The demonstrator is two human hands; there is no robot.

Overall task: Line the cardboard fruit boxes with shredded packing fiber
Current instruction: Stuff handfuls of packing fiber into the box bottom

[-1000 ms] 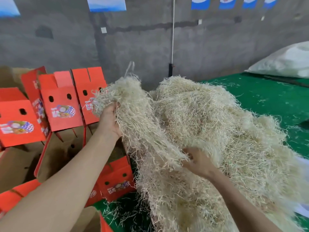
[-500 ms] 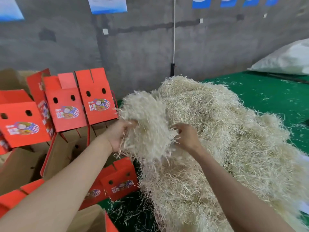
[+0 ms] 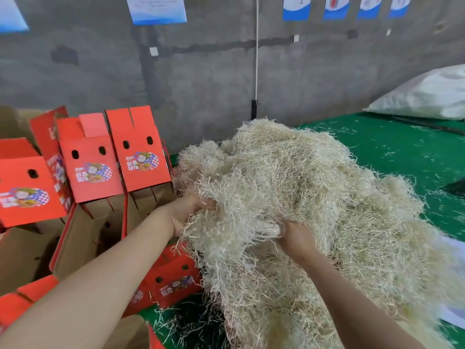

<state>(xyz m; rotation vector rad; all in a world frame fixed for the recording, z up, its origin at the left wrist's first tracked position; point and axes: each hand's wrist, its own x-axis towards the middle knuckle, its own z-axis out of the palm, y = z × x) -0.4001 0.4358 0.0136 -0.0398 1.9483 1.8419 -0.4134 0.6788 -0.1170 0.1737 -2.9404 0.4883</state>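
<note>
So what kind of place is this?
Probably a fruit-packing warehouse: there are lots of open red cardboard fruit boxes, a big heap of shredded packing fiber on a green mat, and a bare concrete wall behind.

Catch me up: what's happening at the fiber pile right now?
A person is working bare-handed at the pile of shredded packing fiber on the green mat. The left grip holds a clump at the pile's left edge. The right grip is closed on a bunch nearer the middle. The red fruit boxes stand open to the left, and the interiors in view show bare cardboard, so no lining is visible yet.
</note>
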